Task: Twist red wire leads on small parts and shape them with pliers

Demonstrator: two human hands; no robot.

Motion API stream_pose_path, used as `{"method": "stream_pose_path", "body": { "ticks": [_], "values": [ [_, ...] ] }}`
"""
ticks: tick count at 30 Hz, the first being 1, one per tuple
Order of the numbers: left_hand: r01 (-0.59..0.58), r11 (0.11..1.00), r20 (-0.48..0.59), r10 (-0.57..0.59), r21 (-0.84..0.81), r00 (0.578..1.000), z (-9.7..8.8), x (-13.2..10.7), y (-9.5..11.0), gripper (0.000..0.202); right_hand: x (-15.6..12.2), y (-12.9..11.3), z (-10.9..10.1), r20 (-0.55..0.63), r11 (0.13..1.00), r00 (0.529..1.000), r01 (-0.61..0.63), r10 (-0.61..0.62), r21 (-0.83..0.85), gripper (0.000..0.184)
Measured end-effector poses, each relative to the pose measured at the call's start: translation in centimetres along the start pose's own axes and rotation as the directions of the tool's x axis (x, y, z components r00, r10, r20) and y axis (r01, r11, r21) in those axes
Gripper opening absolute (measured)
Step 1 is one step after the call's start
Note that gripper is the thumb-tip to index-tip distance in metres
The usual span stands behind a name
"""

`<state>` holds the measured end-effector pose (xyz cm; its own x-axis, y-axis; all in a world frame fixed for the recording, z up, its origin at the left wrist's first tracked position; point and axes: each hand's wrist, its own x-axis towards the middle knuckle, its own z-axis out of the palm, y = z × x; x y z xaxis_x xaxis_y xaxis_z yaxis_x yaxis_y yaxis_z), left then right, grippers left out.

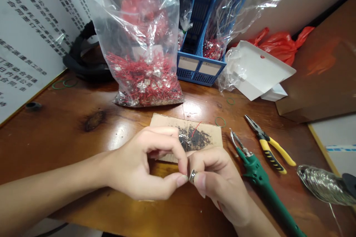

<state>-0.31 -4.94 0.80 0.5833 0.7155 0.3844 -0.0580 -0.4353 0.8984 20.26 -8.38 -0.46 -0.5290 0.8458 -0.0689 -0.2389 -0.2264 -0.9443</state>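
Small Metal Piece (pixel 193 175) Pinched in the Right Hand (pixel 222 183)

The small metal piece sits between the thumb and forefinger of the right hand, above the near part of the wooden table (pixel 69 129); the left hand (pixel 147 164) meets it closely, its thumb and forefinger tip to tip just beside the piece, though I cannot tell whether anything thin lies between them. Behind the hands lies a cardboard sheet (pixel 164 121) with dark scorch marks, bearing a cluster of shiny metal bits (pixel 185 139) and a short red wire (pixel 196 129); the left hand covers part of the sheet. To the right lie a green soldering iron (pixel 256 172), yellow-and-black pliers (pixel 268 144) with their handles apart, and a coil of silvery wire (pixel 322 185); beyond the cardboard stands a clear plastic bag (pixel 147 77) of red-wired parts, next to a blue bin (pixel 201 66) holding more bagged pieces.
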Motion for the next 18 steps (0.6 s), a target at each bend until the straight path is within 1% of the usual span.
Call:
{"method": "stream_pose_path", "body": {
  "ticks": [2,5,8,11,18],
  "values": [
    [0.013,1.000,-0.008,-0.013,0.000,1.000,-0.01,0.04,0.06,0.010,-0.05,0.11,0.07,-0.041,0.996,0.997,0.064,-0.067,-0.068,0.039],
    [0.020,1.000,-0.008,-0.020,0.004,1.000,-0.02,0.05,0.09,0.011,-0.02,0.15,0.17,-0.100,0.969,0.978,0.164,-0.184,-0.184,0.037],
    [0.009,1.000,-0.002,-0.009,0.004,1.000,-0.10,0.05,0.06,0.011,0.18,-0.11,0.31,-0.117,0.936,0.958,0.222,-0.261,-0.273,0.036],
    [-0.001,1.000,-0.010,0.001,0.015,1.000,-0.23,0.11,0.00,0.010,0.30,-0.39,0.47,-0.120,0.924,0.954,0.228,-0.275,-0.307,0.036],
    [0.005,1.000,-0.010,-0.005,0.026,1.000,-0.28,0.04,0.01,0.009,0.07,-0.34,0.55,-0.101,0.934,0.963,0.212,-0.250,-0.288,0.036]
  ]
}}
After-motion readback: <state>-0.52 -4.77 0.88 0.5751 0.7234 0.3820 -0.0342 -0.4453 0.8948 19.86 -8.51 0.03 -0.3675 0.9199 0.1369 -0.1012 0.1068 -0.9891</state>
